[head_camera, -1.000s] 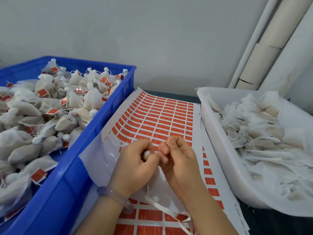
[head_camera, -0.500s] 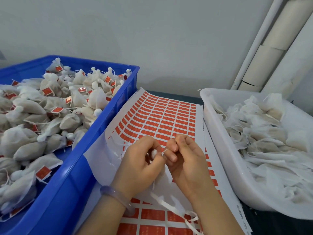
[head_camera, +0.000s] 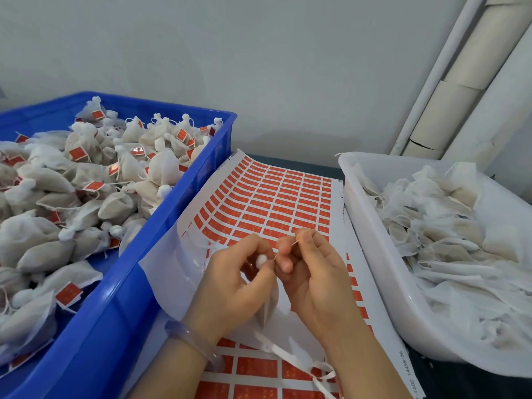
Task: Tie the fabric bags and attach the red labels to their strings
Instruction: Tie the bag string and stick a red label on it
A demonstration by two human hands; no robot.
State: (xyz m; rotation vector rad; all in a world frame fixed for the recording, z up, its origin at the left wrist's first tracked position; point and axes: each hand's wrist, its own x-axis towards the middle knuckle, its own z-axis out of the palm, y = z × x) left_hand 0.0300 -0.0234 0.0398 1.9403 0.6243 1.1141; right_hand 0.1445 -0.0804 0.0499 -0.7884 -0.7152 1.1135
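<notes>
The thumb and forefinger of the right hand (head_camera: 316, 280) pinch the free end of a thin string (head_camera: 288, 249), pulled taut and slanting down to the left; its other fingers are curled in loosely below; the left hand (head_camera: 230, 289) is closed round the gathered neck of a small fabric bag (head_camera: 269, 309), whose bunched white top (head_camera: 260, 260) pokes out between thumb and forefinger, touching the string's lower end; the bag's body hangs down between the two palms, mostly hidden; a clear bracelet (head_camera: 187, 335) sits on the left wrist; both hands hover above a label sheet (head_camera: 336, 220) printed with rows of red labels (head_camera: 273, 203), its near left part stripped to bare white backing (head_camera: 164, 272) that curls up against the crate; loose white backing strips (head_camera: 290, 355) lie on the sheet below the wrists; just left of the sheet stands a blue crate (head_camera: 161, 226) heaped with tied bags (head_camera: 121, 205), many with a red label on the string; just right of the sheet stands a white tub (head_camera: 374, 254) full of flat, untied bags (head_camera: 449, 240); behind the tub a white pipe (head_camera: 431, 82) and a cardboard tube (head_camera: 475, 67) lean against the grey wall
</notes>
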